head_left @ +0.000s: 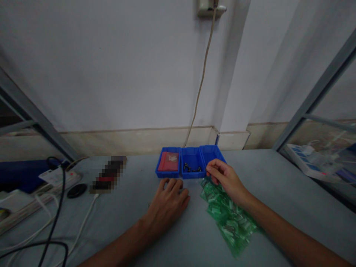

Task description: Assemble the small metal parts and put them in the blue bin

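My left hand (171,196) lies palm down on the table, fingers slightly bent and apart, just in front of the left blue bin (159,173). That bin holds a red packet (166,163) with small pale pieces in clear plastic on it. Several dark screws (194,170) lie in the middle blue bin (191,152). My right hand (224,178) is at the front of the right blue bin (210,151), thumb and fingers pinched together; whatever they may hold is hidden. Beneath it spreads a pile of green plastic bags (230,222) with small parts inside.
A phone-like blurred object (108,174) with a white cable and a black round disc (77,190) lie at the left. Power strips stand at the left edge and the far right (303,161). A cord (204,70) hangs down the wall behind the bins.
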Available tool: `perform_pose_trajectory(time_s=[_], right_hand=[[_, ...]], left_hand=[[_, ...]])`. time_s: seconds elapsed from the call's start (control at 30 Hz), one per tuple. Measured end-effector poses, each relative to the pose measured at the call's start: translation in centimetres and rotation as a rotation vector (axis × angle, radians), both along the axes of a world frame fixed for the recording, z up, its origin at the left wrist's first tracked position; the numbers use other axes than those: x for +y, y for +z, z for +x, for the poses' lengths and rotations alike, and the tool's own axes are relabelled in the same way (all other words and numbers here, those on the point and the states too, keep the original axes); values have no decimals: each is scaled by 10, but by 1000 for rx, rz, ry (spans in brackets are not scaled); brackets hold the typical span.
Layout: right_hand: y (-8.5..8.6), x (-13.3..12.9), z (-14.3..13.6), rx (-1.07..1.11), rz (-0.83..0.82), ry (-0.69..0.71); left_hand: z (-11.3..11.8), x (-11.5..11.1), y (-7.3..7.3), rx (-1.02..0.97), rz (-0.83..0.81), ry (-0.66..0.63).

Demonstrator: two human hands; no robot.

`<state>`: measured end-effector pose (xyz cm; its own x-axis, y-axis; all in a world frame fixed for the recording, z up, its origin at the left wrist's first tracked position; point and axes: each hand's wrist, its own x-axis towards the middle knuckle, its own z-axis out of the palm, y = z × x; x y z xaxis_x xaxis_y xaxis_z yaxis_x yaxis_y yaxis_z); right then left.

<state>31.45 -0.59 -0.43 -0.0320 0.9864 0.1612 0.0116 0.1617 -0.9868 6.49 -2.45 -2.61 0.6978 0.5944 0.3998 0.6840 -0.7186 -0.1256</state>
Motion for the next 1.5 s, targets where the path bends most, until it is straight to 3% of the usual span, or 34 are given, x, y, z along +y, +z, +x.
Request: perform_pose_trajectory(time_s=[0.57, 0.9, 1.1, 1.3, 1.5], right_hand=[[0, -4, -3, 42, -58, -4], [-3, -8, -9, 415, -306, 149], [-2, -10, -11, 559, -327, 148], [0, -13, -13, 451, -254, 47], [-9, -13, -13, 75, 2, -7]], left_hand=[[-6, 1, 0, 34, -116, 125], [-8, 2, -2, -2, -118, 126], [-11, 4, -1, -37, -144, 99], [-13, 5, -3, -82, -142, 96], [-14, 7, -4, -99, -190, 60]])
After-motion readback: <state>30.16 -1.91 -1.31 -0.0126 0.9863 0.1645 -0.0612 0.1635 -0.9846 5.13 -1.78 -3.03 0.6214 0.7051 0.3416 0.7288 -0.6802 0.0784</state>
